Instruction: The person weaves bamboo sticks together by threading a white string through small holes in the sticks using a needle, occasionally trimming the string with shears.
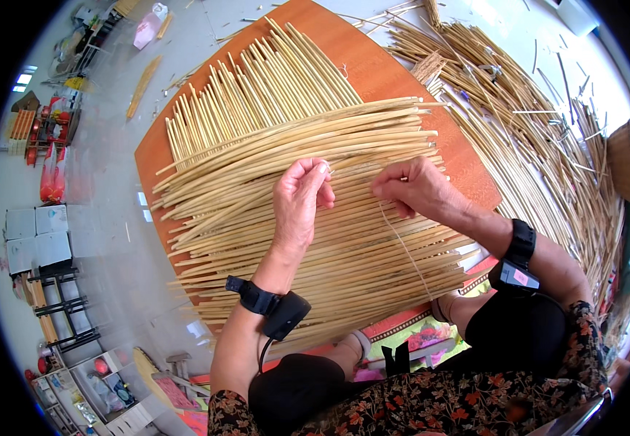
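My left hand (303,195) is raised over a mat of reed stalks (329,254), thumb and fingers pinched together; a tiny pale bit shows at the fingertips, too small to name. To its right, my right hand (420,190) pinches a thin string (404,247) that trails down across the stalks toward the mat's lower right edge. A gap separates the two hands. Just beyond them lies a loose pile of long stalks (257,156) across the mat. Farther off, more stalks (257,83) stretch lengthwise away from me in a close row.
The stalks rest on a brown wooden board (395,73). A large heap of loose stalks (533,131) covers the floor at right, beside a woven basket (629,163). A black rack (64,309) and white boxes (38,236) stand at left. My feet are on a colourful mat (431,338).
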Demonstrator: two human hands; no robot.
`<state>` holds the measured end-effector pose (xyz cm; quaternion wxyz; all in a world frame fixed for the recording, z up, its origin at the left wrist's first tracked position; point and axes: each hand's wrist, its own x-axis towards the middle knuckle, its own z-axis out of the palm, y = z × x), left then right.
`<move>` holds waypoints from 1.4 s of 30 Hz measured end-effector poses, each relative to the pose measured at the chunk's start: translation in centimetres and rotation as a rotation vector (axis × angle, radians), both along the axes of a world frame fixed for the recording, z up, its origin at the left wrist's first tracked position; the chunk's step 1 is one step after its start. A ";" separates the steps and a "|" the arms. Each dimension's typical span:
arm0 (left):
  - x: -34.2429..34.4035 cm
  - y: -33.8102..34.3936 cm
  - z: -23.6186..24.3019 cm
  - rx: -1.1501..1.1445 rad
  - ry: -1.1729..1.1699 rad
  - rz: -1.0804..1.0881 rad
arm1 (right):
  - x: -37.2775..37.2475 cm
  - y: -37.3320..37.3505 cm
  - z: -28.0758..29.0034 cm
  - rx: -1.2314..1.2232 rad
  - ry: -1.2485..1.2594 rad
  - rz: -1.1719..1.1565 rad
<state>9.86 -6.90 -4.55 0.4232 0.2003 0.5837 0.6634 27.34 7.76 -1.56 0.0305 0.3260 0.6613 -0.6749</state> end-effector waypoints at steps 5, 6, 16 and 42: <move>0.0 0.2 0.0 0.009 0.010 -0.003 | 0.2 1.1 -0.4 0.816 0.424 0.377; 0.0 0.2 0.0 0.019 0.008 -0.001 | 0.0 1.3 -0.7 0.817 0.421 0.354; 0.1 0.2 0.1 0.076 0.032 0.014 | -6.6 -1.4 -1.2 0.126 0.268 0.060; -1.0 -1.2 -0.6 -0.011 0.133 0.013 | -6.6 -1.4 -4.5 -0.422 0.551 -0.359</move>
